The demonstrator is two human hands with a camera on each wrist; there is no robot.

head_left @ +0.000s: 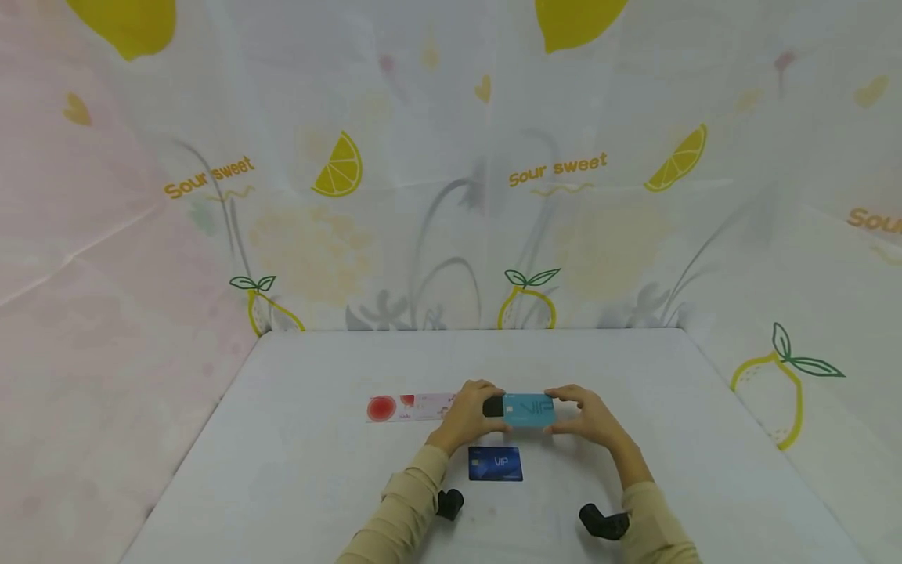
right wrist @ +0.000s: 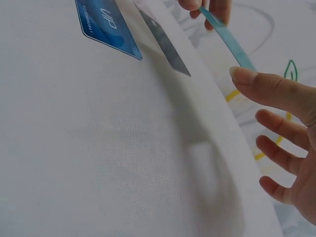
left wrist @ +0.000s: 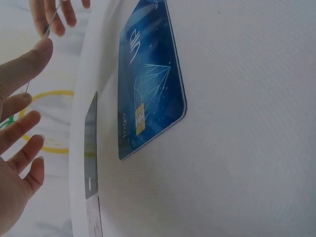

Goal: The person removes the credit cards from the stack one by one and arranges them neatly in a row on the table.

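A light blue VIP card (head_left: 530, 410) is held above the table between both hands. My left hand (head_left: 470, 413) pinches its left end between thumb and fingers. The right end is pinched by my right hand (head_left: 590, 415), its other fingers spread in the right wrist view. Beneath the raised card, a dark card (left wrist: 91, 153) lies flat on the table, mostly covered in the head view. Touching or almost touching its end is a pink printed strip (head_left: 430, 406) with red circles, partly hidden by the left hand. A dark blue VIP card (head_left: 496, 464) lies nearer me.
The white table (head_left: 296, 486) meets a lemon-printed cloth backdrop (head_left: 423, 235) at its far edge and sides. Black wrist camera mounts (head_left: 604, 522) show beside both beige sleeves (head_left: 405, 501).
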